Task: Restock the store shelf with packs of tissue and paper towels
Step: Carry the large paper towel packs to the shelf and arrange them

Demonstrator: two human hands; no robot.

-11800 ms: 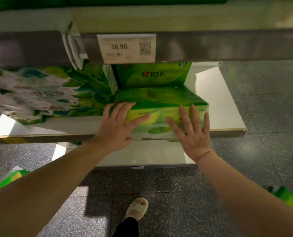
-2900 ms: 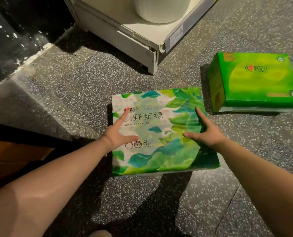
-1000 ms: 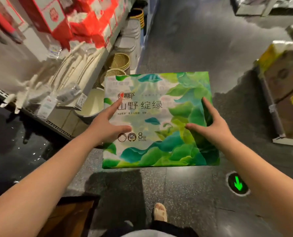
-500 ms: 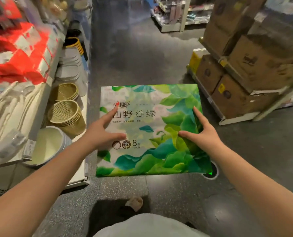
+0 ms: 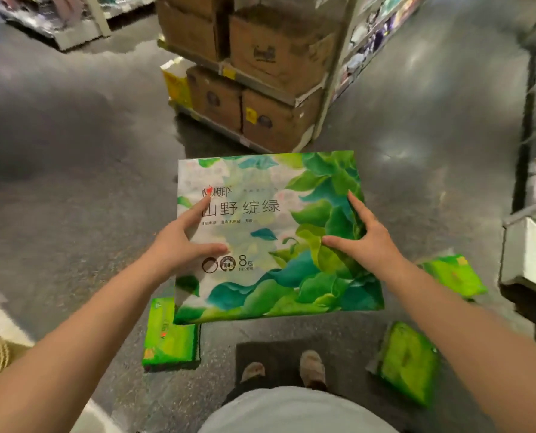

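1. A store aisle with a dark speckled floor (image 5: 73, 170); stacked cardboard boxes (image 5: 260, 89) stand ahead at a shelf end, and more shelving shows blurred at the right edge.
2. The big leaf-printed tissue pack (image 5: 270, 235) is held flat in the air at about waist height, over the person's feet, printed face up.
3. Three small green packs lie on the floor around the person: one at the left (image 5: 170, 332), partly under the big pack's corner in this view, one at the lower right (image 5: 409, 367), one further right (image 5: 454, 275).
4. Progress, as a judgement: the big pack is in transit and not yet shelved, no target shelf is in front of it, and the three floor packs wait, so much of the restocking looks left to do.
5. The left hand (image 5: 179, 242) grips the pack's left edge: thumb and forefinger spread across the top, the other fingers hidden, probably under it.
6. The right hand (image 5: 363, 239) grips the right edge the same way, thumb pointing inward, forefinger along the edge.
7. Both forearms reach forward, roughly level, with the pack clamped between the hands.
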